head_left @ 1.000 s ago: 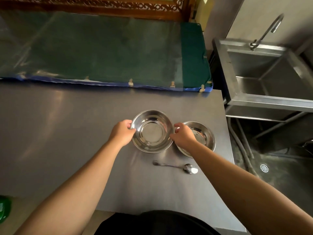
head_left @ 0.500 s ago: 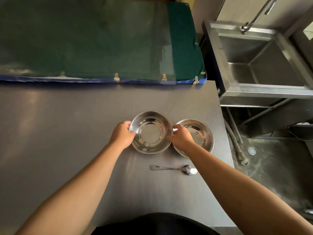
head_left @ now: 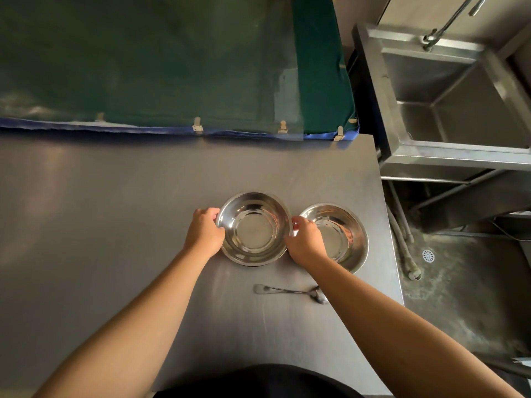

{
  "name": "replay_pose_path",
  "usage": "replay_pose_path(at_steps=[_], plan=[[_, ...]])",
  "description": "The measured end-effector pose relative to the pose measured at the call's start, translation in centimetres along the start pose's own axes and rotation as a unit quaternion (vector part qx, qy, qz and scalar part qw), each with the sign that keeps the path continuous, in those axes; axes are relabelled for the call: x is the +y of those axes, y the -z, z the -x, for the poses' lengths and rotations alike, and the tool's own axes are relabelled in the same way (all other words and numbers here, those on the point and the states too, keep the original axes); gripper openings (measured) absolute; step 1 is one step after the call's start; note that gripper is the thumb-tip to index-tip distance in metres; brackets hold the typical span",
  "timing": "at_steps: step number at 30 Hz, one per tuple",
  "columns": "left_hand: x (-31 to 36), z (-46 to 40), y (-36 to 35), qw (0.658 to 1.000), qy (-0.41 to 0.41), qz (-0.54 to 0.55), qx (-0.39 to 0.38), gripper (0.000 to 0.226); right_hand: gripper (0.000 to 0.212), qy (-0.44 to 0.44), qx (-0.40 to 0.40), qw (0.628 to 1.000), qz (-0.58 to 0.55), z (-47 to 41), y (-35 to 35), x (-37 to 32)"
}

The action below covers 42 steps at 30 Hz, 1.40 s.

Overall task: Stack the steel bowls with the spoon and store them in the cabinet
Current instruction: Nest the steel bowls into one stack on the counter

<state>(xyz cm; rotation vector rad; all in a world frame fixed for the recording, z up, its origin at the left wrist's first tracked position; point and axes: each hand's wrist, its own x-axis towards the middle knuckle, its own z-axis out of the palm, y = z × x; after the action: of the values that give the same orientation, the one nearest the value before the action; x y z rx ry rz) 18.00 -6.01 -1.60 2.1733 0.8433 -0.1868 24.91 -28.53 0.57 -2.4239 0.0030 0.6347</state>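
Two steel bowls stand side by side on the grey steel table [head_left: 115, 225]. My left hand [head_left: 204, 231] grips the left rim of the left bowl [head_left: 253, 228], and my right hand [head_left: 305, 240] grips its right rim. The right bowl [head_left: 342, 231] sits just beside it, partly covered by my right hand and wrist. A steel spoon [head_left: 290, 292] lies flat on the table nearer to me than the bowls, its head pointing right and partly under my right forearm. No cabinet is in view.
A green cloth-covered surface with a blue edge [head_left: 172, 67] borders the table's far side. A steel sink [head_left: 459, 104] with a tap stands to the right, beyond the table's right edge. Below it are hoses and a floor drain [head_left: 428, 255].
The view has tilted down and shifted slightly. Both hands stay on the left bowl's rim; the bowls and spoon have not visibly moved on the table.
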Motion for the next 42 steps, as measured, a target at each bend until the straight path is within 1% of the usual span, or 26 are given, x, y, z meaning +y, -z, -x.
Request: replay_pose_path(at_steps=[2,6,11,13,17,19,22,26,33,34,36,38,40,42], plan=[[-0.2,0.0,0.0,1.000,0.007,0.014,-0.002,0.044,0.032,0.010,0.005,1.000,0.017,-0.1,-0.2,0.1],[-0.5,0.0,-0.2,0.999,0.007,0.031,-0.015,0.047,0.040,0.021,0.002,0.999,0.037,-0.1,0.2,0.4],[-1.1,0.3,-0.6,0.998,0.018,0.052,-0.024,0.049,0.041,0.040,0.011,0.998,0.056,0.0,1.8,1.4],[-1.2,0.4,-0.7,0.998,0.020,0.059,-0.026,0.052,0.042,0.048,0.018,0.995,0.087,0.1,3.0,2.2],[-1.3,0.9,-1.0,0.996,0.033,0.071,-0.031,0.065,0.044,0.076,0.052,0.979,0.181,0.5,5.7,4.3],[-1.2,1.3,-1.3,0.996,0.034,0.082,-0.028,0.060,0.049,0.080,0.069,0.972,0.210,0.8,7.1,5.5],[-1.0,2.0,-1.6,0.994,0.037,0.096,-0.021,0.054,0.046,0.072,0.090,0.965,0.237,1.2,8.7,7.3],[-0.8,3.1,-1.9,0.994,0.049,0.099,-0.017,0.056,0.050,0.014,0.087,0.966,0.242,1.8,10.0,9.5],[-1.5,4.6,-2.4,0.993,0.074,0.095,-0.008,0.063,0.071,-0.076,0.052,0.985,0.144,2.6,9.1,12.2],[-1.6,4.9,-2.4,0.993,0.075,0.092,-0.007,0.064,0.070,-0.092,0.048,0.988,0.112,2.5,8.8,12.5],[-1.9,5.3,-2.4,0.994,0.073,0.082,-0.005,0.063,0.058,-0.129,0.043,0.991,0.007,2.4,8.4,12.6],[-2.1,5.7,-2.4,0.995,0.070,0.072,-0.003,0.064,0.050,-0.159,0.046,0.982,-0.089,2.3,8.1,12.3],[-2.5,6.1,-2.5,0.995,0.068,0.071,-0.001,0.064,0.049,-0.161,0.057,0.977,-0.130,2.3,8.0,11.9],[-2.7,6.3,-2.4,0.995,0.067,0.071,0.003,0.065,0.053,-0.148,0.067,0.977,-0.140,2.4,8.1,11.4]])
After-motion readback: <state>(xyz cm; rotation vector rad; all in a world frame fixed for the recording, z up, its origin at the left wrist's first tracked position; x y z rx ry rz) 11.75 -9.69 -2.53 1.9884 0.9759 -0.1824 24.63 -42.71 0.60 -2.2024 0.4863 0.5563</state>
